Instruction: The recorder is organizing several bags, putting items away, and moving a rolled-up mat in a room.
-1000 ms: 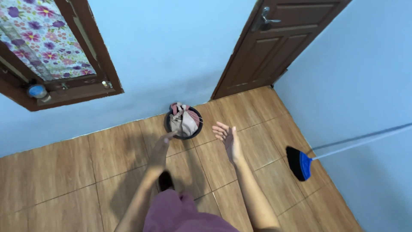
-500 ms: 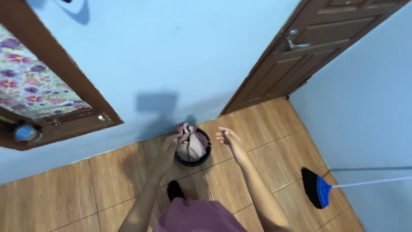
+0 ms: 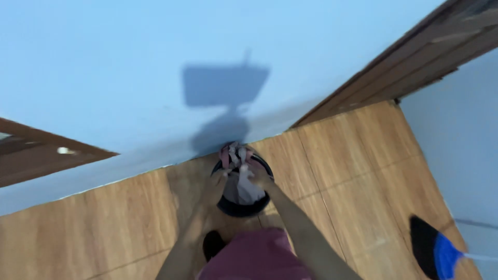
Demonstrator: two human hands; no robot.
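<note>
A small black waste bin (image 3: 233,208) stands on the floor against the blue wall. It holds a pale plastic bag (image 3: 248,191) with pink handles (image 3: 226,154) sticking up. My left hand (image 3: 220,181) grips the bag's left side near a pink handle. My right hand (image 3: 257,174) is closed on the bag's right top edge, over the bin's rim. The frame is motion-blurred, so the fingers show only roughly. My foot in a dark shoe (image 3: 212,243) is just below the bin.
The brown tiled floor (image 3: 104,218) meets the blue wall (image 3: 129,78) behind the bin. A brown door (image 3: 415,57) is at the upper right, a wooden frame (image 3: 46,155) at the left. A black and blue broom head (image 3: 433,251) lies at the lower right.
The view has dropped closer to the bin. Both hands moved forward from open above the floor onto the bag in the bin; the right hand closed on its top.
</note>
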